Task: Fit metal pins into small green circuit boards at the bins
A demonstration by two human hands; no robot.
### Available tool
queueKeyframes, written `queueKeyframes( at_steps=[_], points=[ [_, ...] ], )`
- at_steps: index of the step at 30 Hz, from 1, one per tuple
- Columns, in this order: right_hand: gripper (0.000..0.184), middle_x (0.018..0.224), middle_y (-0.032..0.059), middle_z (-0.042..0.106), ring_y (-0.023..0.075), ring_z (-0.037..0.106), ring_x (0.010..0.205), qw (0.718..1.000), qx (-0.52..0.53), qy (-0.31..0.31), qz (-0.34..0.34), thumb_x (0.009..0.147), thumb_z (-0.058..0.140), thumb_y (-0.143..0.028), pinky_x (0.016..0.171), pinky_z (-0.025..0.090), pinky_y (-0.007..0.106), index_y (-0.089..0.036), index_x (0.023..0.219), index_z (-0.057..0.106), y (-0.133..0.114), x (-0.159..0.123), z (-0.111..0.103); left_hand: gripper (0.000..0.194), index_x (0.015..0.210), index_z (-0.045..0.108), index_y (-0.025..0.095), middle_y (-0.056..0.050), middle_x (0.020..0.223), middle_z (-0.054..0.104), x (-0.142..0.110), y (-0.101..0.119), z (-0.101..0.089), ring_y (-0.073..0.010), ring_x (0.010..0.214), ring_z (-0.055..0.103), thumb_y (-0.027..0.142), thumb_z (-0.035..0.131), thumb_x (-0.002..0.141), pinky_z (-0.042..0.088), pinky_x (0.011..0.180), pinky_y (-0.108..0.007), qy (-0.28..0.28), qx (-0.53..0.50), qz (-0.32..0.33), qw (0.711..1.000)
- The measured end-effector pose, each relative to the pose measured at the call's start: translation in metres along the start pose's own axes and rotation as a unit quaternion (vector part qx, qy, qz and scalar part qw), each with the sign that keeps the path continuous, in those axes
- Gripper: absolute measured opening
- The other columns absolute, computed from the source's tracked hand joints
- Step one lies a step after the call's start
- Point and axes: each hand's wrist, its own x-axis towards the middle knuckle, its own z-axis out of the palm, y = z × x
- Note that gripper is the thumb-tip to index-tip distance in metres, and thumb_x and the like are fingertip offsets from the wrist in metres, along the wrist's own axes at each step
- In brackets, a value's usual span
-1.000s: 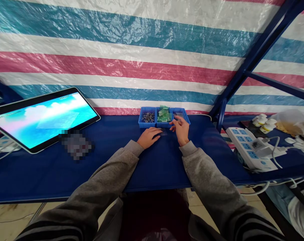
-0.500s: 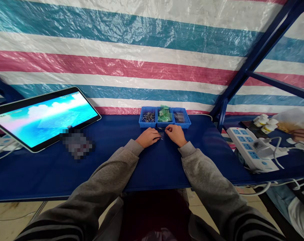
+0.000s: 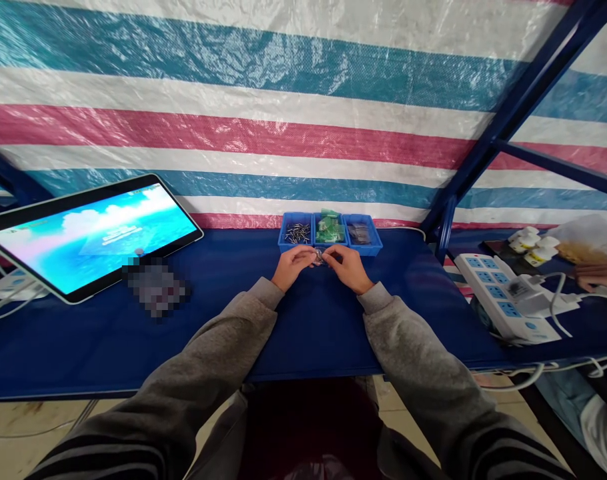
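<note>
Both my hands meet just in front of three blue bins. My left hand (image 3: 294, 265) pinches one side of a small clear plastic bag (image 3: 318, 257), and my right hand (image 3: 350, 267) pinches its other side. What the bag holds, if anything, is too small to make out. Behind the left hand, the left bin (image 3: 296, 219) contains several small metal pins or screws (image 3: 297, 233). Green packets (image 3: 329, 228) are heaped in the middle bin. In the right bin (image 3: 372, 250) lie flat clear bags (image 3: 358, 233).
On the left of the blue table (image 3: 313, 333) stands a lit tablet screen (image 3: 103, 233), with a blurred-out patch (image 3: 158, 290) beside it. A white power strip (image 3: 498, 293) with cables lies at right, near white bottles (image 3: 541, 250) and another person's hand (image 3: 601, 273).
The bag has come up from beside my left fingers to between both hands. My right hand has moved slightly left onto it; the thin dark piece near its fingertips no longer shows.
</note>
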Motion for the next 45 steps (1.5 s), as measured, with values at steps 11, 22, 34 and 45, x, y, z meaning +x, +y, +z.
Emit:
queueKeyframes(
  at_steps=[11,22,34,45],
  points=[
    [0.021,0.058,-0.0024,0.063,0.0158,0.06,0.048,0.994,0.083,0.062,0.033,0.078,0.066,-0.038,0.054,0.051,0.029,-0.021,0.09,0.065,-0.007,-0.0025,-0.0009,0.04,0.102,0.058,0.014,-0.003,0.07,0.07,-0.0021,0.0063,0.0024,-0.0171,0.062,0.067,0.037,0.075,0.074,0.054,0.063,-0.03,-0.003,-0.025,-0.021,0.999],
    [0.014,0.084,0.006,0.07,0.0195,0.066,0.073,0.997,-0.009,0.052,-0.049,0.084,0.06,-0.029,0.069,0.055,0.033,-0.021,0.088,0.072,-0.0015,-0.0016,-0.0015,0.039,0.111,0.065,0.015,-0.007,0.085,0.068,-0.0005,-0.0011,-0.0027,-0.0198,0.078,0.066,0.04,0.067,0.082,0.053,0.063,-0.029,0.001,-0.027,0.025,0.999],
    [0.025,0.075,0.0013,0.067,0.0167,0.064,0.065,0.999,0.006,-0.001,-0.035,0.09,0.052,-0.026,0.069,0.053,0.031,-0.021,0.111,0.064,-0.0011,-0.0041,0.0022,0.032,0.074,0.065,0.015,-0.003,0.07,0.065,-0.0008,0.0,-0.0016,-0.0157,0.067,0.061,0.046,0.067,0.082,0.052,0.069,-0.03,0.048,0.117,0.077,0.989],
    [0.02,0.094,0.0093,0.064,0.0211,0.063,0.086,0.991,-0.039,0.047,-0.121,0.09,0.058,-0.034,0.073,0.055,0.033,-0.02,0.089,0.073,-0.0016,-0.0026,0.0,0.043,0.095,0.068,0.013,-0.003,0.068,0.066,0.0009,-0.002,0.0,-0.0133,0.06,0.06,0.05,0.075,0.074,0.049,0.055,-0.025,0.026,-0.067,-0.036,0.997]
  ],
)
